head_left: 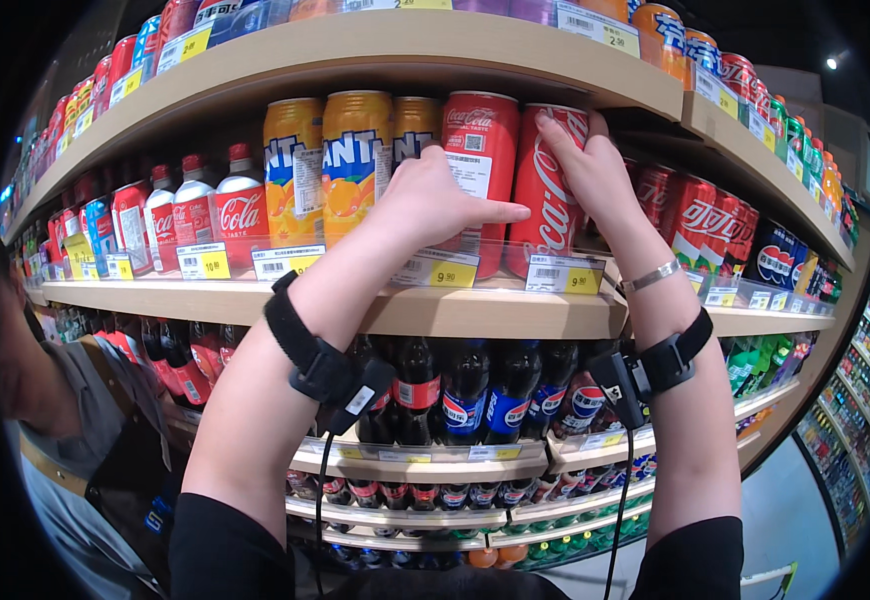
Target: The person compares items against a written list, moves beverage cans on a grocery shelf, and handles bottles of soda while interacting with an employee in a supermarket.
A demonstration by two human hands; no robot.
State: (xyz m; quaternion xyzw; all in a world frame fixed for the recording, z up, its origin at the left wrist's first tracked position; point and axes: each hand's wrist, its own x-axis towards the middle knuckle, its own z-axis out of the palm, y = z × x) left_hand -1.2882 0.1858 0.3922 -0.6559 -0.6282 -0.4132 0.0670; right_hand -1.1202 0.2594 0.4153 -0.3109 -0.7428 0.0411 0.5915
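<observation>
Two large red Coca-Cola cans stand at the front of a wooden shelf, behind a clear plastic lip. My right hand (585,161) is shut on the right can (551,191), its thumb on the upper front and its fingers around the far right side. This can leans slightly. Across the left can (483,124), which bears a white sticker, lies the thumb of my left hand (431,199); the thumb tip reaches the right can's edge. My other left fingers are mostly hidden, so a grip is unclear. Orange Fanta cans (356,161) stand just left of that hand.
Above the cans, an upper shelf edge (480,41) hangs close. Price labels (566,275) line the plastic lip. Coca-Cola bottles (240,206) stand left, smaller red cans (694,225) right, and Pepsi bottles (465,397) below. A person (82,420) in an apron is close on the left.
</observation>
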